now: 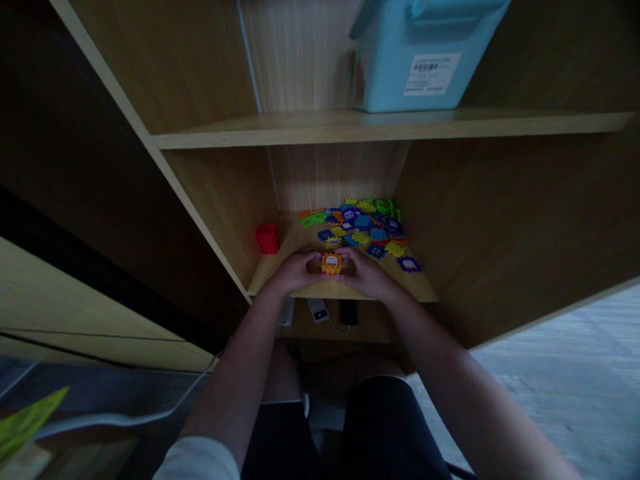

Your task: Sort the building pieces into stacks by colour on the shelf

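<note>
Head view. The left hand (299, 271) and right hand (364, 272) grip an orange block (331, 264) from opposite sides, fingers and thumbs closed on it; it lies between them, above the front part of the middle shelf (415, 288). Whether it touches the wood cannot be told. Beyond the hands, toward the back and right, spreads a heap of pieces (363, 238) in yellow, blue, green, orange and purple. A red block (267, 239) stands apart at left. Upper shelf (300, 128): blue bin (385, 80) with a white label (433, 75). Lower shelf (373, 327): a white device (317, 310) beside a black one.
</note>
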Demonstrator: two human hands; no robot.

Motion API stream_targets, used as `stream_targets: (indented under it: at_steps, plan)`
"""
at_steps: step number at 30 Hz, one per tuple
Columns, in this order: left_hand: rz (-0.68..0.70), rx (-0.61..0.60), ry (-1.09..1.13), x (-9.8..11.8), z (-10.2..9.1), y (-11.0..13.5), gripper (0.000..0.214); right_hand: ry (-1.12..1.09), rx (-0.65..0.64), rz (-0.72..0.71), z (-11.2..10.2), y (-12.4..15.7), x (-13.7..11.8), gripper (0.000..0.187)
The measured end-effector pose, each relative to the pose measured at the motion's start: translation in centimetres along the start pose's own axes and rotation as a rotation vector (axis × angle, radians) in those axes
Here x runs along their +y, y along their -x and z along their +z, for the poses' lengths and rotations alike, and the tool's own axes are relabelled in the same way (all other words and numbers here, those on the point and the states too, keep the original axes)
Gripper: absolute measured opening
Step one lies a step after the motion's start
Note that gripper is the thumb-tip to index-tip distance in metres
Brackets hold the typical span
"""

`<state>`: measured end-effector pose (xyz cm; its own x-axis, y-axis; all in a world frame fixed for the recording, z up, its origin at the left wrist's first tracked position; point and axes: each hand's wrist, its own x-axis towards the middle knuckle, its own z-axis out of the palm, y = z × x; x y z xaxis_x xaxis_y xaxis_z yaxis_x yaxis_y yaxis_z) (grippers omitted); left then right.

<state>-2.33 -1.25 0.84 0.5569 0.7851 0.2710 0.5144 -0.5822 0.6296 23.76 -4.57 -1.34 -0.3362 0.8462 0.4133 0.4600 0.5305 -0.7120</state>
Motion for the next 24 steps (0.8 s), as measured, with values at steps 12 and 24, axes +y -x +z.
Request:
stream_targets:
  at_steps: [12,24]
  plan:
    - [0.003,0.055,0.251,-1.6,0.3,0.4,0.060,-0.095,0.069,0.002,-0.5,0.6,0.0,0.050]
    - [0.002,0.028,0.213,-0.9,0.0,0.4,0.052,-0.060,0.044,-0.016,-0.5,0.5,-0.2,0.047]
